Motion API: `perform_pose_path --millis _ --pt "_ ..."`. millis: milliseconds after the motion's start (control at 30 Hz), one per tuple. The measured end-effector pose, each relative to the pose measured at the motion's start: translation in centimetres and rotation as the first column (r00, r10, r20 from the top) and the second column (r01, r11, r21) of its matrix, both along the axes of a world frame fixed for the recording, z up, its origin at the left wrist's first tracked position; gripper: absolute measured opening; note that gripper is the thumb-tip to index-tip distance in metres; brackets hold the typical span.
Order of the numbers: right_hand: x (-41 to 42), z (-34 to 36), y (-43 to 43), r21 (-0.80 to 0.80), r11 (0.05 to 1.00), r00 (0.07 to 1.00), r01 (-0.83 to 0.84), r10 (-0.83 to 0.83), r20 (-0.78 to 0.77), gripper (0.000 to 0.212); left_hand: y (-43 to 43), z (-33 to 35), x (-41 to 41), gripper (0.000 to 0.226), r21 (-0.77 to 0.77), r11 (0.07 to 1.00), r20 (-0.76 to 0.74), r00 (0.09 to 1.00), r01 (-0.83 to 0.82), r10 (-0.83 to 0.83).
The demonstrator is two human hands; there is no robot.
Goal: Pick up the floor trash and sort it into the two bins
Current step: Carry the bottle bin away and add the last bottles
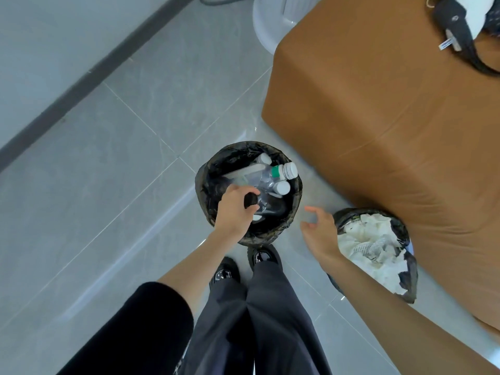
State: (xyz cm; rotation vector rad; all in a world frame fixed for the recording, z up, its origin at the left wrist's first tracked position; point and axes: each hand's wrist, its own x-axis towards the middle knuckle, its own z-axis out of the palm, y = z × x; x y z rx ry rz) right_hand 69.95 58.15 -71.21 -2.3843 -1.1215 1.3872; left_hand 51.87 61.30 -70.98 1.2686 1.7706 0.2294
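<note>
A brown-covered desk (392,117) stands on the grey floor (121,158). Two black-lined bins sit beside it at the person's feet, probably so either arm reaches them. The paper bin (408,269) holds crumpled paper (368,244); the bottle bin (205,169) holds clear bottles (270,175). The left hand (235,209) hangs over the bottle bin, fingers (243,189) curled round the black-capped end of a dark bottle (270,207), likely to drop it in. The bottle lies roughly level, base toward the desk. The right hand (322,231) hovers between the bins, fingers spread, holding nothing.
</note>
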Motion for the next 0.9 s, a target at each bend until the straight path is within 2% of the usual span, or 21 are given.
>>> perform_pose_path --millis 133,233,467,600,733,900 --pt "0.2 -0.1 -0.7 -0.007 1.000 1.000 0.020 -0.020 0.006 0.041 0.7 -0.9 0.4 0.056 -0.030 1.000 0.029 1.000 0.001 0.000" --pt "0.2 0.2 -1.1 -0.021 1.000 1.000 0.020 -0.020 0.007 0.041 0.4 -0.6 -1.0 0.070 -0.034 0.994 0.046 0.993 -0.106 0.107" --pt "-0.4 -0.4 -1.3 -0.075 0.994 0.996 0.083 -0.085 -0.025 0.043 -2.1 -0.3 -5.8 0.073 -0.076 0.957 -0.041 0.960 -0.279 0.276" --pt "-1.5 -2.8 -1.5 -0.139 0.981 0.988 0.133 -0.143 -0.065 0.047 -2.5 -1.7 -6.3 0.077 -0.160 0.903 -0.006 0.915 -0.398 0.403" --pt "-2.6 -6.4 -1.2 -0.184 0.952 0.952 0.244 -0.271 -0.140 0.057 -1.9 -4.2 -5.6 0.080 -0.157 0.895 0.031 0.904 -0.418 0.427" --pt "-3.3 -10.3 -0.9 -0.204 0.916 0.891 0.345 -0.388 -0.238 0.051 -1.8 -8.4 -5.1 0.074 -0.257 0.797 0.081 0.810 -0.547 0.581"
